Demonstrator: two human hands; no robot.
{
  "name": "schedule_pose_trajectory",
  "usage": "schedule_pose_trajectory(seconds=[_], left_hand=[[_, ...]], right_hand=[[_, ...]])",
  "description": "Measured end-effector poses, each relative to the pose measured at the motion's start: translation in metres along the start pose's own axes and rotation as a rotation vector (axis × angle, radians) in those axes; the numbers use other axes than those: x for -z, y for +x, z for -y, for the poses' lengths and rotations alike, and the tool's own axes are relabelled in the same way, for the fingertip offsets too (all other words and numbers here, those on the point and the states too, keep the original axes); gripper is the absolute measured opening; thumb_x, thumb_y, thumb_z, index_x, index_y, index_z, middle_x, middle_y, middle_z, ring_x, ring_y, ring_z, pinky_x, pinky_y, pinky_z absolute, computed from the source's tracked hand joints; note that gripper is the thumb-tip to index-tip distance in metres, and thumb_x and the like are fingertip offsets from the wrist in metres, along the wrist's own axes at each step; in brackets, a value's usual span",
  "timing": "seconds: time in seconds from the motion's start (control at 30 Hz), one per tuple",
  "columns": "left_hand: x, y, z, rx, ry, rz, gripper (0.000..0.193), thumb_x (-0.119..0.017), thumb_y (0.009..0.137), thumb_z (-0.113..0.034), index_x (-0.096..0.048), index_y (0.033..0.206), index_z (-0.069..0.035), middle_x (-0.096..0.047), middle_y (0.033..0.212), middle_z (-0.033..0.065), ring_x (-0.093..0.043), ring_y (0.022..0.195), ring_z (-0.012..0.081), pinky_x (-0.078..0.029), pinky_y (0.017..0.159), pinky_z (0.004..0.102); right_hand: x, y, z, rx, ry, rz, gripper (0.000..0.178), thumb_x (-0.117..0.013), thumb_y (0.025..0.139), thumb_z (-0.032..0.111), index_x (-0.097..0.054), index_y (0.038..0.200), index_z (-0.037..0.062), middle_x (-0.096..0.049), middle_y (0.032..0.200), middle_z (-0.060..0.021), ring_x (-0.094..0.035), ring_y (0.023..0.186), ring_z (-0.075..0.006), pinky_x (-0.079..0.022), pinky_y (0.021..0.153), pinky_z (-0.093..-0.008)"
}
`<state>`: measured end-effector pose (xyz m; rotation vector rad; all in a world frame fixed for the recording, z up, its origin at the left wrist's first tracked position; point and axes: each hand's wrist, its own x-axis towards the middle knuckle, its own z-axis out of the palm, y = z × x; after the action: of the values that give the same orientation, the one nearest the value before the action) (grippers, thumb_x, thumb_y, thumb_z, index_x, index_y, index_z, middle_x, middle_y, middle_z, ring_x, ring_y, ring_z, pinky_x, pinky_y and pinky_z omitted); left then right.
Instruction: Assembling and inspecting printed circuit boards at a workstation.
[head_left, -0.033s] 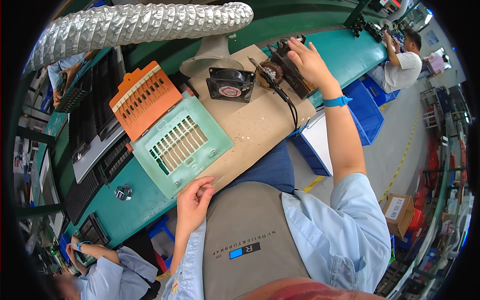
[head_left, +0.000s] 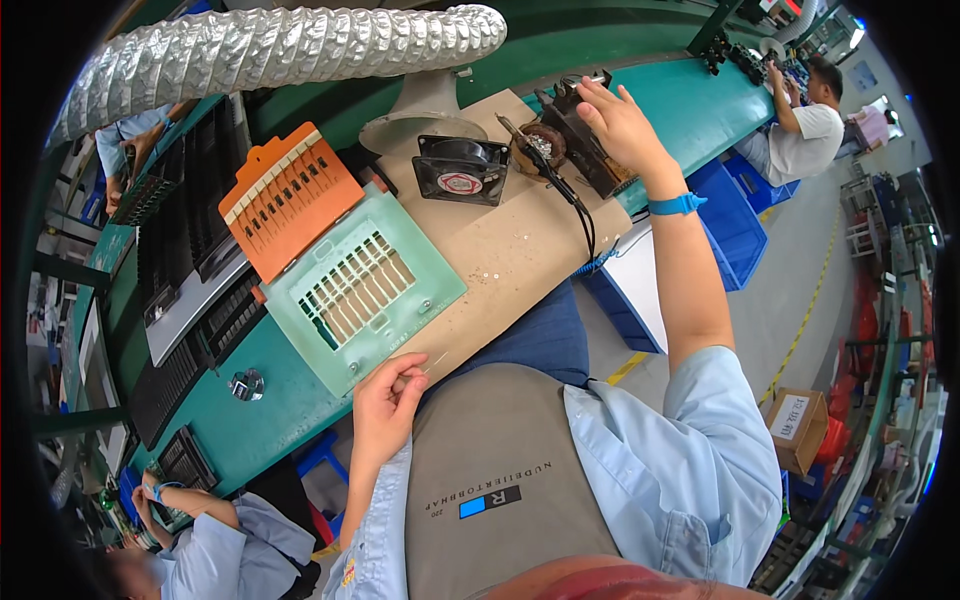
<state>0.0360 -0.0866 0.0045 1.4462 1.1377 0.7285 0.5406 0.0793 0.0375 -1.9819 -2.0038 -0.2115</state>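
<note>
My right hand (head_left: 620, 125) is stretched out over a black metal box (head_left: 590, 140) at the far right of the brown board, fingers extended and apart, holding nothing visible. A blue band circles that wrist. Beside the box are a round brown bowl (head_left: 540, 147) with silvery bits and a soldering iron (head_left: 511, 126) with a black cord. My left hand (head_left: 388, 405) is at the table's near edge, fingers curled in; what they hold, if anything, is hidden. It is at the near corner of a translucent green slotted fixture (head_left: 425, 275), whose orange lid (head_left: 262, 185) lies open with a row of small dark parts.
A small black fan (head_left: 460, 170) stands mid-board before a grey extraction hood (head_left: 420, 110). A silver duct (head_left: 270, 45) crosses above. Blue bins (head_left: 730, 220) stand to the right. Black slotted trays (head_left: 185, 380) lie left. Co-workers sit at lower left and far right.
</note>
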Motion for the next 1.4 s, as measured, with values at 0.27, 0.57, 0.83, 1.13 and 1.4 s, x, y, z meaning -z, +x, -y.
schedule_pose_trajectory(seconds=[0.27, 0.57, 0.83, 1.13, 1.4], left_hand=[[0.003, 0.002, 0.002, -0.088, 0.076, 0.059, 0.022, -0.069, 0.098, -0.007, -0.076, 0.119, -0.001, -0.077, 0.089, 0.0032, -0.063, 0.066, 0.0157, -0.050, 0.065, 0.0283], [0.021, -0.013, 0.003, -0.218, 0.148, -0.058, 0.013, -0.074, 0.095, -0.007, -0.080, 0.107, -0.004, -0.077, 0.090, 0.0043, -0.062, 0.067, 0.0173, -0.049, 0.064, 0.0296], [0.023, -0.001, 0.012, -0.369, 0.308, 0.006, 0.010, -0.076, 0.094, -0.013, -0.079, 0.104, -0.009, -0.075, 0.092, 0.0015, -0.067, 0.076, 0.0214, -0.051, 0.068, 0.0325], [0.035, -0.006, 0.022, -0.305, 0.395, -0.018, 0.012, -0.075, 0.094, -0.021, -0.077, 0.103, -0.013, -0.076, 0.097, 0.0002, -0.071, 0.081, 0.0265, -0.053, 0.070, 0.0368], [0.036, 0.000, 0.024, -0.353, 0.388, -0.117, 0.007, -0.073, 0.094, -0.017, -0.076, 0.099, -0.012, -0.075, 0.093, 0.0025, -0.070, 0.081, 0.0280, -0.054, 0.070, 0.0378]], right_hand=[[0.036, -0.007, 0.025, 0.203, -0.227, 0.144, 0.046, -0.060, 0.108, 0.026, -0.064, 0.145, -0.0020, -0.069, 0.145, -0.0171, -0.069, 0.125, -0.0318, -0.056, 0.103, -0.0374], [0.020, -0.125, 0.155, 0.310, 0.679, 0.028, 0.036, -0.060, 0.108, 0.022, -0.073, 0.132, -0.0022, -0.076, 0.130, -0.0139, -0.072, 0.116, -0.0293, -0.054, 0.105, -0.0378], [-0.009, -0.163, 0.274, 0.489, 0.840, 0.370, 0.020, -0.079, 0.090, 0.013, -0.077, 0.108, 0.0034, -0.074, 0.099, -0.0101, -0.065, 0.086, -0.0293, -0.053, 0.084, -0.0386], [-0.016, -0.155, 0.298, 0.572, 0.804, 0.388, 0.013, -0.078, 0.085, 0.001, -0.074, 0.096, 0.0057, -0.069, 0.089, -0.0071, -0.059, 0.079, -0.0271, -0.050, 0.079, -0.0375], [-0.027, -0.155, 0.296, 0.418, 0.819, 0.254, 0.014, -0.074, 0.085, -0.002, -0.069, 0.095, 0.0064, -0.067, 0.088, -0.0073, -0.057, 0.081, -0.0289, -0.050, 0.086, -0.0401]])
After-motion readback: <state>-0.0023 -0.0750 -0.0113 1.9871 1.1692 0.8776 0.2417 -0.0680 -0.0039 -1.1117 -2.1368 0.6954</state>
